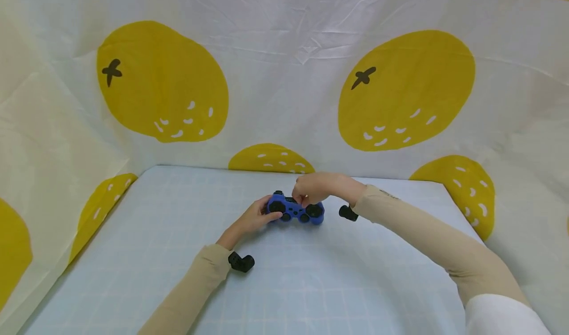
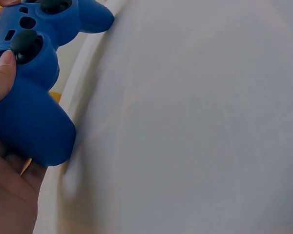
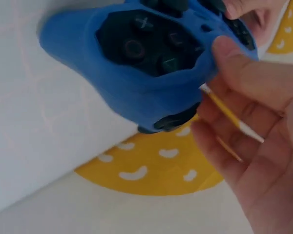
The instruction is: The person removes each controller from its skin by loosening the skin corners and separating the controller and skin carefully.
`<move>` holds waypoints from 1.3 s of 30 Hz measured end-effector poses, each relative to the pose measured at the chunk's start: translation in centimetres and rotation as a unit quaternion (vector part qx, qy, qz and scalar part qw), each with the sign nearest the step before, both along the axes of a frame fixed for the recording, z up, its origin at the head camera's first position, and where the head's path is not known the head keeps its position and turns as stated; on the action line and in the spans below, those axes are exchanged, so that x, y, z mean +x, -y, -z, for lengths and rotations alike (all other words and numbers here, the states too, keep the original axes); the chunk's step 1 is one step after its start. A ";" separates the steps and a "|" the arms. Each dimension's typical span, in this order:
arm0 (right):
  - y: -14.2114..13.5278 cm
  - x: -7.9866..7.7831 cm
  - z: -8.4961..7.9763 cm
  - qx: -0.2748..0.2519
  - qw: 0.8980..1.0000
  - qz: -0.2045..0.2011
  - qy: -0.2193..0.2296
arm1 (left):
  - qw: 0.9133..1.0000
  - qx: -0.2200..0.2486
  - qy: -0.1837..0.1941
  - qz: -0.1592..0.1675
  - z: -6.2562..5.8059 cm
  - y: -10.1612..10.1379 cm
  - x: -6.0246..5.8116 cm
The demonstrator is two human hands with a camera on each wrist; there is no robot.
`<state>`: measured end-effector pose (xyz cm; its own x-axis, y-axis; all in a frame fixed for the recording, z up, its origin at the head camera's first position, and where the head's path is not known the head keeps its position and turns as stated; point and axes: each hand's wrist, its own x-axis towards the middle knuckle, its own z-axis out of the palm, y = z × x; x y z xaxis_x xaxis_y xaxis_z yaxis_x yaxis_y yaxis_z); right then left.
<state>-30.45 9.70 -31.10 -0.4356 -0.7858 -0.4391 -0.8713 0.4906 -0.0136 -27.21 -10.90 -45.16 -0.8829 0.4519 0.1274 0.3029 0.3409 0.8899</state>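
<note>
A game controller (image 1: 295, 211) with black buttons and sticks wears a blue silicone cover. It is near the far side of the table in the head view. My left hand (image 1: 252, 218) grips its left handle, thumb on the front face beside a stick, as the left wrist view shows close up. From above, my right hand (image 1: 316, 188) pinches the controller's upper edge near the middle. In the right wrist view the right thumb (image 3: 232, 56) presses on the blue cover (image 3: 151, 92), with the other fingers curled behind the edge. The symbol buttons (image 3: 151, 44) show through an opening in the cover.
The table bears a pale blue checked cloth (image 1: 293, 285). Behind it hangs a white curtain (image 1: 284, 88) with yellow fruit prints, and more of it closes both sides. Small black devices (image 1: 241, 262) sit near both wrists.
</note>
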 end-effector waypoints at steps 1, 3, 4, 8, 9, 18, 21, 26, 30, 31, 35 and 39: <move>-0.1 -0.1 0.0 -0.008 1.000 -0.005 0.012 | 1.000 -0.001 0.001 -0.002 0.0 0.0 0.0; -0.5 -0.4 0.0 -0.030 0.999 -0.012 0.036 | 1.000 -0.003 0.004 -0.004 -0.1 0.0 0.1; -0.6 -0.5 0.0 -0.040 0.998 -0.015 0.046 | 1.000 -0.003 0.005 -0.005 -0.2 0.0 0.1; -1.1 -0.8 0.1 -0.075 0.994 -0.027 0.081 | 1.000 -0.008 -0.004 -0.003 -0.4 -0.1 0.4; -1.2 -0.9 0.2 -0.082 0.992 -0.029 0.089 | 1.000 -0.010 -0.006 -0.003 -0.4 -0.1 0.4; -2.2 -1.5 1.1 -0.144 0.977 -0.027 0.156 | 1.000 -0.010 -0.015 -0.001 -0.7 -0.4 0.6; -2.1 -1.7 1.3 -0.151 0.975 -0.030 0.162 | 1.000 -0.010 -0.013 0.000 -0.6 -0.3 0.6; -2.0 -1.9 1.2 -0.133 0.982 -0.021 0.134 | 1.000 -0.023 -0.006 -0.001 -0.7 0.0 0.5; -1.8 -1.9 0.8 -0.114 0.987 -0.013 0.110 | 1.000 -0.028 -0.004 0.009 -0.8 0.2 0.4; -1.7 -1.9 0.7 -0.110 0.988 -0.013 0.105 | 0.999 -0.032 -0.004 0.011 -0.8 0.2 0.3; -1.5 -1.7 0.3 -0.097 0.992 -0.003 0.084 | 0.998 -0.055 -0.001 0.021 -1.0 0.4 0.1; -1.5 -1.4 0.1 -0.076 0.995 0.013 0.071 | 0.997 -0.072 0.010 0.027 -1.2 0.5 0.1</move>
<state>-31.85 11.17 -31.21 -0.3986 -0.8372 -0.3744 -0.8428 0.4954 -0.2106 -27.07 -11.44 -43.98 -0.8581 0.5119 0.0403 0.3074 0.4493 0.8388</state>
